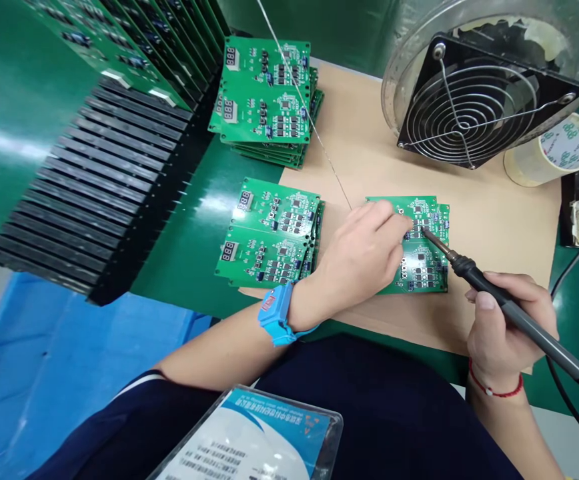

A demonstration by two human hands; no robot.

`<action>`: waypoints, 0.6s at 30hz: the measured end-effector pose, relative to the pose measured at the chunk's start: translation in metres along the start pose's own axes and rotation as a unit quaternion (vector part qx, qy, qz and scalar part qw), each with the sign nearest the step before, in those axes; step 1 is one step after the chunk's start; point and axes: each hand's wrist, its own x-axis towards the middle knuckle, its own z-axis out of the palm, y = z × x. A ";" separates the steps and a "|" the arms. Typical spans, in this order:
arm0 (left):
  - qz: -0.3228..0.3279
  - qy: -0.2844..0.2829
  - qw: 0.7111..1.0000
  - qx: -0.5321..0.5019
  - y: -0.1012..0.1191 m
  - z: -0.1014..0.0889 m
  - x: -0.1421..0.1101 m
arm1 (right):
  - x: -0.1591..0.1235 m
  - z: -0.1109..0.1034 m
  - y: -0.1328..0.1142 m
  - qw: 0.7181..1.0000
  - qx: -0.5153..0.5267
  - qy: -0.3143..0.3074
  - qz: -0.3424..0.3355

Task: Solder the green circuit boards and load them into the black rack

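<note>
My right hand [509,327] is wrapped round a soldering iron [499,300], whose tip touches or hovers just over a green circuit board [422,290] on brown paper. The fingers of my left hand [364,250] are pinched together above the left part of that board. A thin solder wire [314,127] runs down from the top edge into them; its end is hidden by the fingers. Left of my left hand lies a low stack of circuit boards [269,233] with small digit displays. Behind it stands a taller stack of similar boards [264,93].
A black fan with a wire guard [464,127] stands at the back right, beside a roll of tape [549,150]. A black slotted rack [84,187] holds upright boards at the left. The iron's cable [564,393] hangs at the right. A blue bin [79,373] is lower left.
</note>
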 end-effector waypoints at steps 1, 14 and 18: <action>-0.008 0.006 1.000 -0.023 -0.001 -0.001 0.000 | 0.000 0.000 0.000 1.000 0.001 -0.001 -0.001; -0.030 0.019 0.996 -0.081 -0.001 -0.004 -0.002 | 0.000 -0.001 -0.002 1.000 -0.022 -0.005 0.012; -0.015 0.029 0.998 -0.048 -0.002 -0.003 -0.002 | -0.003 -0.002 -0.001 0.999 -0.020 0.009 0.027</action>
